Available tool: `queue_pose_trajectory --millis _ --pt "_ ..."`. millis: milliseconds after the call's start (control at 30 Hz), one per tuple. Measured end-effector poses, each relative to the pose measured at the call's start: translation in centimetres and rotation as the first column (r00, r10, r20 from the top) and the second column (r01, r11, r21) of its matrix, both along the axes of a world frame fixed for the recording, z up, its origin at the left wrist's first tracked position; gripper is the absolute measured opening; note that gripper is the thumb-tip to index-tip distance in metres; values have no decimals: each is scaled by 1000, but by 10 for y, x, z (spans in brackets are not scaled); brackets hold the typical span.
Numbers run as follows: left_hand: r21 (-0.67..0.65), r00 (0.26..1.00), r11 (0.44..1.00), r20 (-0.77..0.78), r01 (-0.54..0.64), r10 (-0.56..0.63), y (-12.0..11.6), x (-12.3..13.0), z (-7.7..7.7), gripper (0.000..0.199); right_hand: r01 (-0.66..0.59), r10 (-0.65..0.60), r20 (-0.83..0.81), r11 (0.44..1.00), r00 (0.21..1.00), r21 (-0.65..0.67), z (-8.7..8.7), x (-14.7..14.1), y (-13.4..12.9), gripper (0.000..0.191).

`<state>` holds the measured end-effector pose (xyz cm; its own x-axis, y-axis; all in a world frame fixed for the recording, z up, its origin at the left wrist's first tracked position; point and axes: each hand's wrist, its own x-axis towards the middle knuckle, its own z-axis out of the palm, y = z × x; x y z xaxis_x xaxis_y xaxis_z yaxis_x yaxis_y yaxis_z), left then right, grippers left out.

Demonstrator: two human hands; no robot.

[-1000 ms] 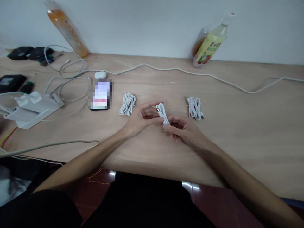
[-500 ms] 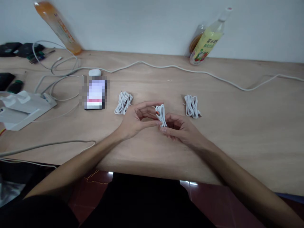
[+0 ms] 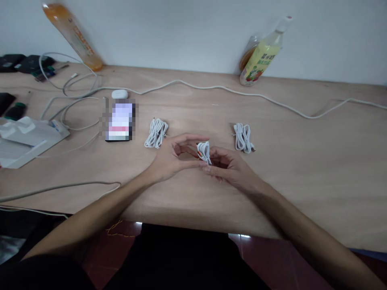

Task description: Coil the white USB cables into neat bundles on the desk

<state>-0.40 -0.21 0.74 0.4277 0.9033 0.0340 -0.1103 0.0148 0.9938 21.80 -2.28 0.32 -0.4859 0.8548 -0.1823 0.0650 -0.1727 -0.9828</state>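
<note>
Above the table, the right hand pinches a cable (coiled, with an orange patch); the left hand curves around it, grip unclear. One bundle lies beside the left hand, another bundle beyond the right.

Coiled white cable, lower end hidden by the right hand, smartphone left of the left fingers, screen pixelated, white plastic holder farther left, cut off, pale scrap beyond the fingers, too small to identify, container farther beyond, partly behind yellow-labelled bottle

White cable bundle, orange bottle
</note>
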Motion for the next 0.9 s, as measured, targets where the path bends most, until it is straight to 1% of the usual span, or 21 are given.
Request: queue_pose_trajectory --millis 267,433,533,633,767,900 --pt "8 1000 1000 2 -4 4 0 0 -1 53 23 -23 -15 1000 1000 -7 -1 -2 1 29" --pt "-29 997 999 67 37 -34 3 0 -4 55 6 -6 -6 1000 1000 -14 -1 -1 1 33" --pt "-67 997 997 58 44 -40 5 0 -6 56 -8 8 9 1000 1000 -15 0 0 0 34" --pt "-98 998 994 54 48 -43 7 -1 -7 51 -28 28 11 999 1000 -32 2 0 0 39" --pt "-125 996 990 72 64 -55 9 -1 -7 48 -42 39 -41 997 998 -60 1 1 1 47" --pt "-146 997 987 56 58 -51 9 -1 -8 56 -14 -3 -124 991 992 -135 -8 2 2 50"
